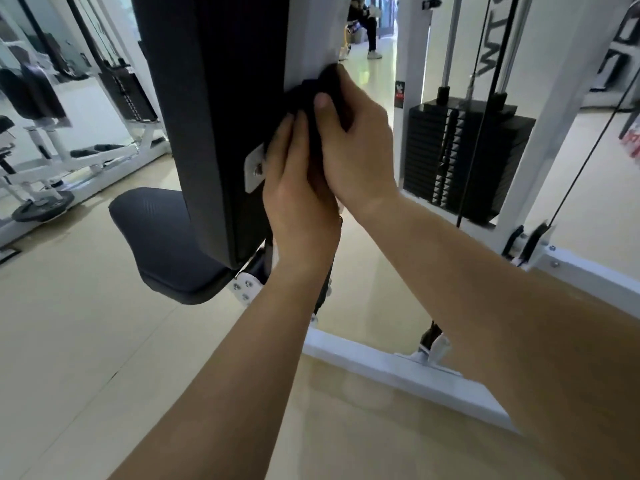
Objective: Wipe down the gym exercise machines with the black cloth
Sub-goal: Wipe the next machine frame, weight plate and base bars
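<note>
Cloth: the black cloth sits bunched at upper centre of the frame, pressed against the rear edge of the upright backrest pad, where dark padding meets a pale panel.
Right hand: the right hand grasps the cloth, fingers curled over the bunch and thumb laid across its front.
Left hand: the left hand lies just below and touching the right, fingers fairly straight and pressing the cloth's lower fold against the pad; its thumb is hidden, so any pinch cannot be told.
Machine: seat at centre left below the pad, metal bracket just left of the left hand, weight stack at right, white base frame along the lower middle.
Handling of cloth: it looks soft, light and limp and will likely fold and slip in the palm, so it is best gathered into a wad, with flat fingers spreading pressure.
Handling of pad: it looks firm and smooth, so the cloth should glide; the bracket and its bolt could snag a loose corner.
Progress: judged mid-wipe on this machine's pad edge; the seat and frame look like later surfaces.
Background: another machine at left, a seated person at top centre.
</note>
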`<state>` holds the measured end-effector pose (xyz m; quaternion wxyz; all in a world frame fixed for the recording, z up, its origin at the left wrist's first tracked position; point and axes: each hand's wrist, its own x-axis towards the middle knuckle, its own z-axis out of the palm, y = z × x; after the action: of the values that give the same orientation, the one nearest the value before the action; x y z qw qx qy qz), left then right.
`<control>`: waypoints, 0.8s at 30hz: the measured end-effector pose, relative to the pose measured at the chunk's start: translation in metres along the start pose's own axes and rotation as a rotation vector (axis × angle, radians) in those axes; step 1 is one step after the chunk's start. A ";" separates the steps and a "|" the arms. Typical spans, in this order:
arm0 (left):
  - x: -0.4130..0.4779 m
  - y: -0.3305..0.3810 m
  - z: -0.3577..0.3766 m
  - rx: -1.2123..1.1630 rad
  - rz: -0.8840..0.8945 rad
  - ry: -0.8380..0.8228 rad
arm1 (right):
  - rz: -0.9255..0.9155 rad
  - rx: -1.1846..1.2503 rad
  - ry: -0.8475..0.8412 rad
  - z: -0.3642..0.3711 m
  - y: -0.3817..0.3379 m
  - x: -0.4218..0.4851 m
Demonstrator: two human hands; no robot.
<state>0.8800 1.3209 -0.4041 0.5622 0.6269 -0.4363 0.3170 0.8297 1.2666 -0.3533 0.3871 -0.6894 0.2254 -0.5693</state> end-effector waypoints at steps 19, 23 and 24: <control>-0.050 -0.068 -0.008 0.150 0.039 -0.160 | -0.045 -0.187 -0.052 0.015 0.051 -0.023; -0.045 -0.054 -0.013 0.058 -0.087 -0.139 | -0.049 -0.228 -0.074 0.014 0.046 -0.024; -0.041 -0.049 -0.014 0.025 -0.138 -0.130 | -0.049 -0.243 -0.079 0.014 0.045 -0.024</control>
<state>0.9080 1.3424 -0.4592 0.5452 0.6817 -0.4236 0.2419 0.8427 1.2616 -0.4049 0.2951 -0.7583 0.2603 -0.5197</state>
